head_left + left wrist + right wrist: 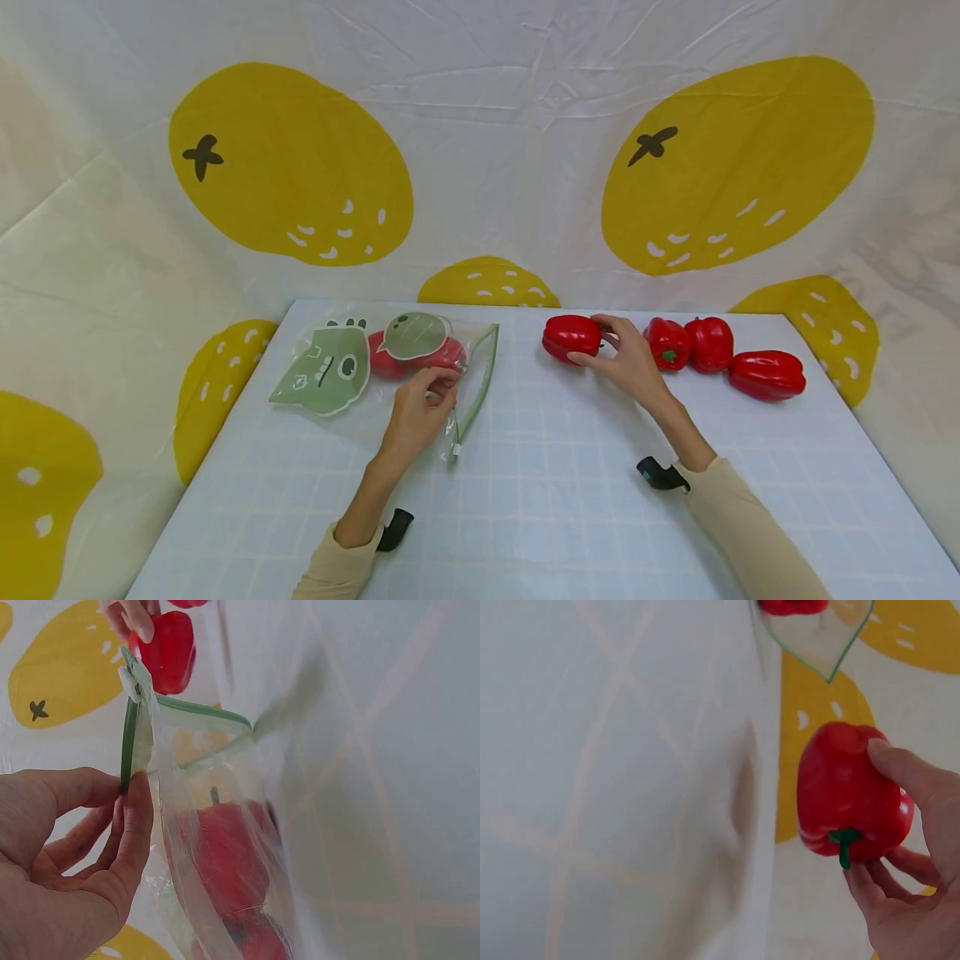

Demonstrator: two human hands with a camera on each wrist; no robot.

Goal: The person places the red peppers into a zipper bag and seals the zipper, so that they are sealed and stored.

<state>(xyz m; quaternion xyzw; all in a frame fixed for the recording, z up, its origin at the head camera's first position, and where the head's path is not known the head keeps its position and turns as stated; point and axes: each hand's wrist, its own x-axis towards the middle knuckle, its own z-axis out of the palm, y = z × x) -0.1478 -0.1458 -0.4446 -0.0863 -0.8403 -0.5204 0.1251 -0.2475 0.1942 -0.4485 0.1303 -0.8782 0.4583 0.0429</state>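
The left hand [422,410] pinches the green-edged mouth of a clear zip bag [330,367], printed with green cartoon shapes. In the left wrist view, thumb and finger of the left hand [82,847] grip the green strip beside the white slider [129,684], and the bag's mouth gapes. Inside lie red peppers [229,859]. The right hand [630,358] holds a red pepper [572,337] to the right of the bag. In the right wrist view, the thumb and fingers of the right hand [919,847] curl round this pepper [847,787], its green stem pointing down.
Three more red peppers stand or lie at the back right: one [667,343] beside another [709,343], and a third [767,374] on its side. The table [540,500] has a pale grid pattern. A white cloth [502,167] with yellow fruit prints hangs behind.
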